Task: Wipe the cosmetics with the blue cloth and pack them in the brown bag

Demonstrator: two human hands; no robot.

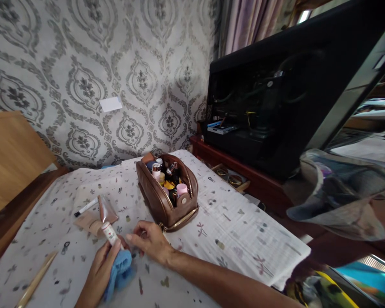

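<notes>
Head view, left hand: the left hand (99, 266) is holding a white tube (109, 234) and a blue cloth (121, 266).
Left fingers: they are pinching the tube near its lower part.
Right hand: the right hand (154, 243) is hovering just beside the left hand, near the bag (154, 200).
Right fingers: they are curling inward; whether the tips are pinching anything, one cannot tell.
Tube: it is tilting above the sheet (234, 244).
Bag: it is standing open on the sheet, holding bottles.
Sheet, left side: a beige tube (87, 223) and a black-and-white tube (87, 207) are lying near the white tube.
</notes>
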